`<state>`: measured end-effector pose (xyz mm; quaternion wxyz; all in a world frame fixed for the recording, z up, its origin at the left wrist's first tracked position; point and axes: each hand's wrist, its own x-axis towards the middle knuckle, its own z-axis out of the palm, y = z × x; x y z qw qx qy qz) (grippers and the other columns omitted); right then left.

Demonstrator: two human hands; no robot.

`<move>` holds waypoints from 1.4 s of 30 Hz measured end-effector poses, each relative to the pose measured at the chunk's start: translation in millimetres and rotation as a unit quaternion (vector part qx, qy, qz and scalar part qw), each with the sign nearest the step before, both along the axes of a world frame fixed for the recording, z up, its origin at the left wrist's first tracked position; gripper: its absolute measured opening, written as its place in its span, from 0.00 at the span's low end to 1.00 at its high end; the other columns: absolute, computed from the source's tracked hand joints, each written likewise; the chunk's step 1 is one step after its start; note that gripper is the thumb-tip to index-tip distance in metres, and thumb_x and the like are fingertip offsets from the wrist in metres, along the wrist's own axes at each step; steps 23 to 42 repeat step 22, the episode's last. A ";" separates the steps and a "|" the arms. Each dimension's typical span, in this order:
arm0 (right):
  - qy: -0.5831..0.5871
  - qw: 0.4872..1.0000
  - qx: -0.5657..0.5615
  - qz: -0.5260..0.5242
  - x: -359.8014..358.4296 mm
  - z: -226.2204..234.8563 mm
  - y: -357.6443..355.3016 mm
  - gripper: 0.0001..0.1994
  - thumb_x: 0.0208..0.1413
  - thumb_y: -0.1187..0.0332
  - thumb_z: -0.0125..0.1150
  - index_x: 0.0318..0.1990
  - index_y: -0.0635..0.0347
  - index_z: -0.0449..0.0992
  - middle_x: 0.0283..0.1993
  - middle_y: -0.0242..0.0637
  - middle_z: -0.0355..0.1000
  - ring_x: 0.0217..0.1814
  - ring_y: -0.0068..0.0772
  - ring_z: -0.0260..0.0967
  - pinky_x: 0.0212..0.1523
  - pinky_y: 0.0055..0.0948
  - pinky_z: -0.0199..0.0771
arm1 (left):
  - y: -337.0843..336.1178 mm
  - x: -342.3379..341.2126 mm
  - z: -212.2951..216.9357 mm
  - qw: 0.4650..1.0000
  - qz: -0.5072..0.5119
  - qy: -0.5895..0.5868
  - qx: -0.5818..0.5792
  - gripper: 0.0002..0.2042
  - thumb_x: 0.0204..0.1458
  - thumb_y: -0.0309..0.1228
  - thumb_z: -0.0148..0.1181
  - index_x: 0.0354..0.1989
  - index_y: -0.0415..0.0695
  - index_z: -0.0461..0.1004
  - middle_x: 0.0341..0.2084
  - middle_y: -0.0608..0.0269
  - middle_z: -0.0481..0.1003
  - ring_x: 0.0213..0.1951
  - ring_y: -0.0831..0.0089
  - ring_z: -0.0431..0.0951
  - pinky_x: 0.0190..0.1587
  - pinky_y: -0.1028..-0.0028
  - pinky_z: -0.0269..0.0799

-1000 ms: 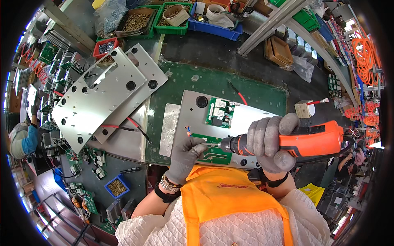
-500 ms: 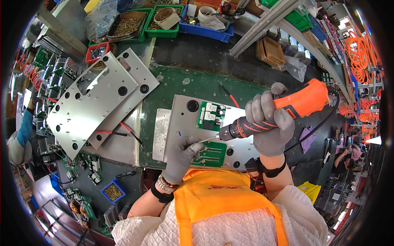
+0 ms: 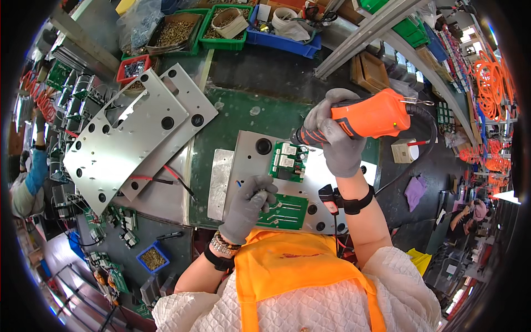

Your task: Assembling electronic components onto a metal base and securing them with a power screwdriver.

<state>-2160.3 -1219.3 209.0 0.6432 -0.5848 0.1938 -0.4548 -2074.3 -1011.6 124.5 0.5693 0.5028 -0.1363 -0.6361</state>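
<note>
My right hand (image 3: 338, 135), in a grey glove, is wrapped round an orange and black electric screwdriver (image 3: 371, 117). The driver's nose points left, above the far edge of a grey metal plate (image 3: 243, 166). My left hand (image 3: 247, 207), also gloved, is curled with its fingertips pinched together over the plate's near left part. Whatever those fingers hold is too small to name. On the plate lie a green circuit board with white blocks (image 3: 287, 161) and, nearer me, a second green board (image 3: 286, 212), partly beside my left fingers.
Two cut-out metal plates (image 3: 130, 138) overlap at the left. Bins of small brass parts (image 3: 174, 32) and a blue bin (image 3: 283, 40) line the back. A small blue tray (image 3: 152, 258) stands at lower left. The driver's black cable (image 3: 412, 171) loops at the right.
My right hand has lifted the electric screwdriver away from my left fingers, toward the plate's far edge. My left hand has shifted slightly and stays curled over the plate.
</note>
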 end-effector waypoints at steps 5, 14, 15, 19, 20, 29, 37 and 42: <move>0.004 0.999 0.015 0.032 2.1 -0.5 7.9 0.16 0.47 0.86 0.55 0.45 0.64 0.68 0.26 0.33 0.70 0.27 0.24 0.71 0.32 0.25 0.73 | -2.3 -0.5 -1.1 1.000 0.009 -0.011 -0.010 0.15 0.59 0.19 0.42 0.55 0.38 0.66 0.41 0.61 0.72 0.36 0.79 0.72 0.35 0.81 0.70; 0.081 0.994 0.004 0.069 8.9 -4.2 22.9 0.10 0.43 0.83 0.60 0.32 0.58 0.71 0.30 0.28 0.70 0.29 0.20 0.69 0.31 0.22 0.70 | -1.8 4.2 -9.1 1.000 0.016 -0.016 -0.003 0.14 0.60 0.23 0.44 0.54 0.38 0.67 0.40 0.63 0.73 0.32 0.83 0.72 0.32 0.84 0.68; 0.069 0.995 -0.003 0.069 9.3 -3.8 22.3 0.10 0.43 0.83 0.60 0.32 0.58 0.71 0.30 0.28 0.70 0.29 0.20 0.69 0.31 0.22 0.70 | -2.7 4.4 -10.9 1.000 0.016 -0.014 -0.002 0.14 0.60 0.23 0.44 0.54 0.38 0.67 0.40 0.63 0.73 0.32 0.83 0.72 0.32 0.84 0.68; 0.232 0.964 -0.125 -0.020 10.2 -3.1 19.5 0.10 0.47 0.81 0.59 0.37 0.59 0.71 0.32 0.27 0.70 0.32 0.21 0.70 0.36 0.24 0.72 | 1.9 7.6 -13.8 0.996 0.051 0.066 -0.031 0.16 0.58 0.23 0.46 0.54 0.37 0.67 0.41 0.60 0.73 0.35 0.78 0.73 0.36 0.80 0.69; 0.217 0.973 -0.080 0.006 9.0 -1.4 22.9 0.10 0.49 0.81 0.58 0.39 0.59 0.71 0.33 0.28 0.70 0.33 0.22 0.70 0.37 0.24 0.72 | 6.5 8.6 -13.4 0.988 0.076 0.127 -0.054 0.16 0.57 0.23 0.48 0.54 0.37 0.67 0.42 0.59 0.73 0.36 0.76 0.73 0.38 0.78 0.70; 0.148 0.987 -0.064 -0.015 19.7 -4.2 37.9 0.10 0.51 0.81 0.58 0.40 0.59 0.71 0.34 0.28 0.70 0.35 0.22 0.70 0.38 0.24 0.73 | 25.5 18.4 -10.1 0.964 0.083 0.216 -0.129 0.18 0.55 0.24 0.51 0.56 0.36 0.66 0.46 0.58 0.73 0.43 0.71 0.74 0.46 0.73 0.70; 0.148 0.987 -0.064 -0.015 19.7 -4.2 37.9 0.10 0.51 0.81 0.58 0.40 0.59 0.71 0.34 0.28 0.70 0.35 0.22 0.70 0.38 0.24 0.73 | 25.5 18.4 -10.1 0.964 0.083 0.216 -0.129 0.18 0.55 0.24 0.51 0.56 0.36 0.66 0.46 0.58 0.73 0.43 0.71 0.74 0.46 0.73 0.70; 0.148 0.987 -0.064 -0.015 19.7 -4.2 37.9 0.10 0.51 0.81 0.58 0.40 0.59 0.71 0.34 0.28 0.70 0.35 0.22 0.70 0.38 0.24 0.73 | 25.5 18.4 -10.1 0.964 0.083 0.216 -0.129 0.18 0.55 0.24 0.51 0.56 0.36 0.66 0.46 0.58 0.73 0.43 0.71 0.74 0.46 0.73 0.70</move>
